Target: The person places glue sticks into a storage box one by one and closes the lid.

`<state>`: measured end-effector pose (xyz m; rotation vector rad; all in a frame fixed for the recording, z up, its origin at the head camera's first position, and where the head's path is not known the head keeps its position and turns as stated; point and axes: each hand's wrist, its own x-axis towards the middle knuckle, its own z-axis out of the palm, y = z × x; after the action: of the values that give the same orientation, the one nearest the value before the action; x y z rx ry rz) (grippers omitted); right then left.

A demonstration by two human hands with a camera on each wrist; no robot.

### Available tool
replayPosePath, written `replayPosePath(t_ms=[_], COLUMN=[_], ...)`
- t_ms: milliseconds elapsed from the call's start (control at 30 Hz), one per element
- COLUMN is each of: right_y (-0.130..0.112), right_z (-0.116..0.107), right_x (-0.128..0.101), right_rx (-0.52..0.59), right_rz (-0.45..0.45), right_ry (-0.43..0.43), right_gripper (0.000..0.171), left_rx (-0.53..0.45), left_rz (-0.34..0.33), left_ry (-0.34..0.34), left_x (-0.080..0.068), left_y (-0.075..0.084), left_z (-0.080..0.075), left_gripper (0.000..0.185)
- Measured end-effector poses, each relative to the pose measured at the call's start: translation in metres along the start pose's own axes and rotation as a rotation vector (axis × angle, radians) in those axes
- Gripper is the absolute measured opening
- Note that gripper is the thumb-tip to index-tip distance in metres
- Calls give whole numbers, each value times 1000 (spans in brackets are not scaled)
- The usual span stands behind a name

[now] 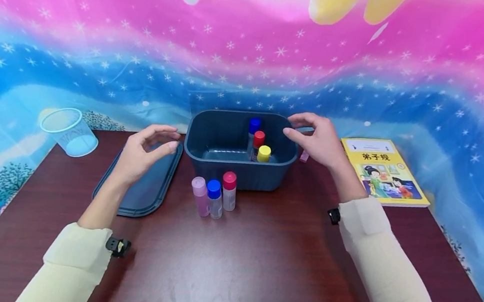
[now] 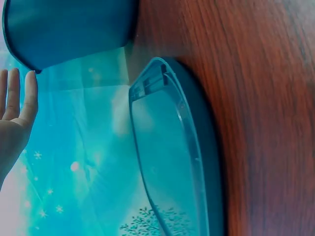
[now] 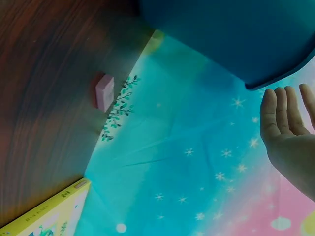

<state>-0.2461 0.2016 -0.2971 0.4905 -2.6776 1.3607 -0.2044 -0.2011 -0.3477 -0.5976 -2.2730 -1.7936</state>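
A dark blue plastic bin (image 1: 261, 176) stands at the back middle of the table. Inside, toward its right end, are small bottles with a blue cap (image 1: 254, 125), a red cap (image 1: 259, 138) and a yellow cap (image 1: 264, 153). In front of it stand a pink bottle (image 1: 201, 197), a blue-capped bottle (image 1: 215, 200) and a red-capped bottle (image 1: 229, 192). My left hand (image 1: 139, 153) hovers by the bin's left end, fingers loosely bent and holding nothing. At the right end, my right hand (image 1: 319, 139) is near the rim, also holding nothing; whether fingertips touch is unclear.
The flat blue lid (image 1: 146, 192) lies under my left hand. A light blue mesh cup (image 1: 73, 135) is at the far left. On the right lies a yellow book (image 1: 386, 174). A small pink block (image 3: 105, 92) sits behind the bin's right end, by the patterned cloth.
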Motion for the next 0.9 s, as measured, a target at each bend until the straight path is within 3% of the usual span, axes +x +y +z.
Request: replayPosePath(t_ms=[333, 500, 733, 900], right_y=[26, 31, 32, 35], right_z=[-2, -2, 2, 2], right_x=[3, 7, 12, 14], right_rx=[87, 229, 442, 533], right_rz=[112, 182, 266, 328], right_ry=[7, 4, 32, 5], right_gripper=[49, 49, 48, 49], left_rx=[29, 53, 106, 125], left_rz=[-32, -58, -55, -85], left_ry=[-130, -219, -279, -381], left_x=[-10, -14, -16, -15], left_y=[13, 15, 21, 19], left_z=[5, 7, 9, 11], left_gripper=[39, 34, 31, 36])
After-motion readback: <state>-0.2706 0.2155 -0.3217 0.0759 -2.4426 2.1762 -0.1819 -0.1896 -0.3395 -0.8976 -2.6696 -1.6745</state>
